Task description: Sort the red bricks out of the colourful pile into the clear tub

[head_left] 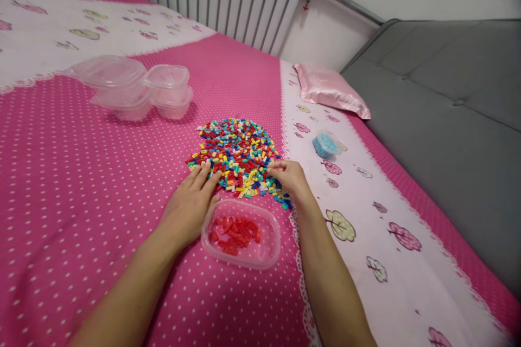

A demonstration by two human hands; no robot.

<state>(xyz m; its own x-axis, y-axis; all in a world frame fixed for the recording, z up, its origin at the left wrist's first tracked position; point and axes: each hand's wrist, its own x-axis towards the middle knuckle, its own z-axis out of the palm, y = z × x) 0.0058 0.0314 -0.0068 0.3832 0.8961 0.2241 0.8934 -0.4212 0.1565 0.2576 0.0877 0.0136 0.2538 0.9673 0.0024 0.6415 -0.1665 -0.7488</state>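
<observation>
A heap of small multicoloured toy bricks (240,152) lies on the pink bedspread. My left hand (191,198) rests at its left edge, fingers stretched and slightly apart, the tips touching the bricks. On the opposite side, my right hand (290,176) has thumb and fingers pinched together at the heap's edge; whatever is between the fingertips is too small to make out. Between my forearms sits a clear plastic container (268,252), open at the top, with a layer of red bricks (236,233) inside. The left hand is close to the container's upper left corner.
Stacked clear containers (169,92) stand at the back left. A small container of blue bricks (326,145) sits to the right on the white printed band. Beyond are a pink pillow (329,89), a grey padded headboard (443,103) and a white radiator (220,0).
</observation>
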